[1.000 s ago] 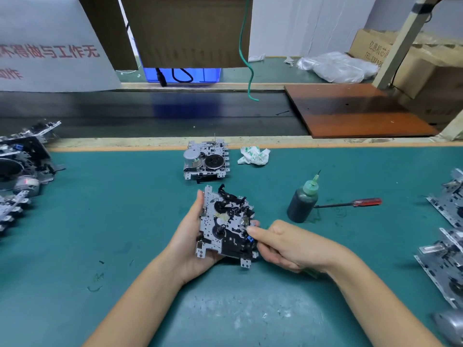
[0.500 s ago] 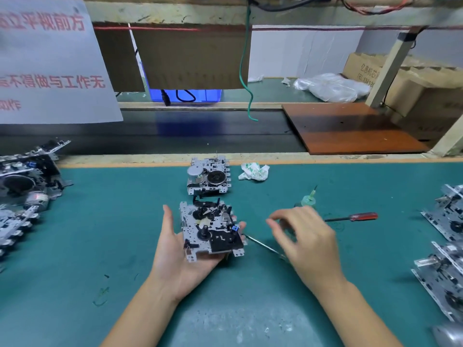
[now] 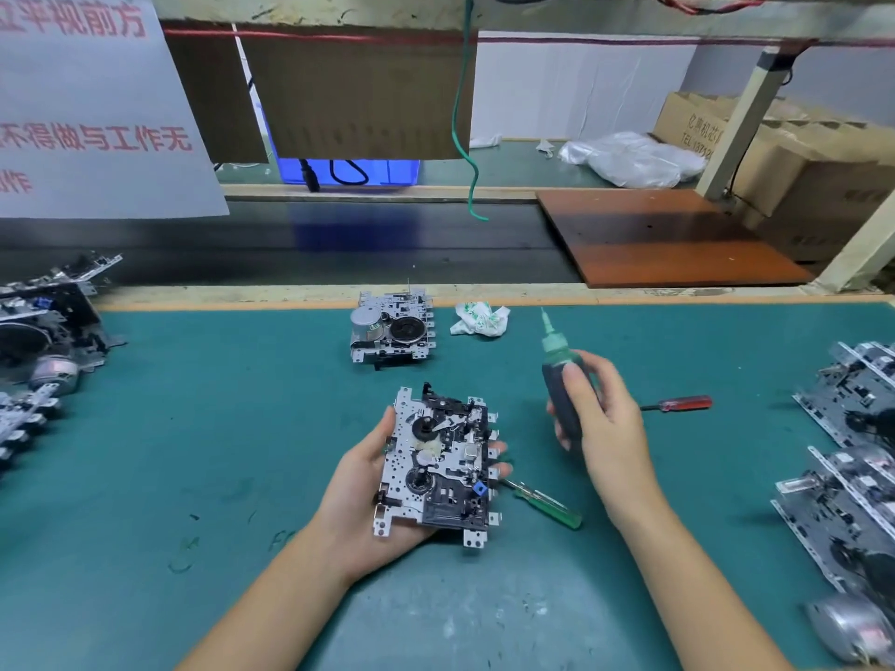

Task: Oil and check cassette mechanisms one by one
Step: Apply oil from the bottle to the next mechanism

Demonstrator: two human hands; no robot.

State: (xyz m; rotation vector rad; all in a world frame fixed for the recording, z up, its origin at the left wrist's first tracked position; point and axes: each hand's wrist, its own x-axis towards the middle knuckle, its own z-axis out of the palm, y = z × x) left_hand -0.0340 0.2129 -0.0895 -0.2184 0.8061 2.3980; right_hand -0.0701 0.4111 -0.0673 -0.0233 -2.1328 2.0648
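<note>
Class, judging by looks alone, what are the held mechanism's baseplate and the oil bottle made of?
Baseplate of the mechanism: probably stamped sheet metal, with a bright silvery sheen, punched holes and bent tabs. Oil bottle: likely soft plastic, with a dark matt body and a translucent green nozzle.

White hanging sign (image 3: 92,113), red characters: "平视前方", "不得做与工作无". Cardboard box (image 3: 697,125): "TEL", digits unclear.

Even, fairly bright light from above, no hard glare. Soft, short shadows under the left hand (image 3: 368,496) and the right hand (image 3: 600,428) on the green mat (image 3: 193,428). Sharp in the centre. Strong wide-angle bending at the edges; blurred mechanisms at far right (image 3: 852,501) and a smeared white sign (image 3: 87,113) upper left.
</note>
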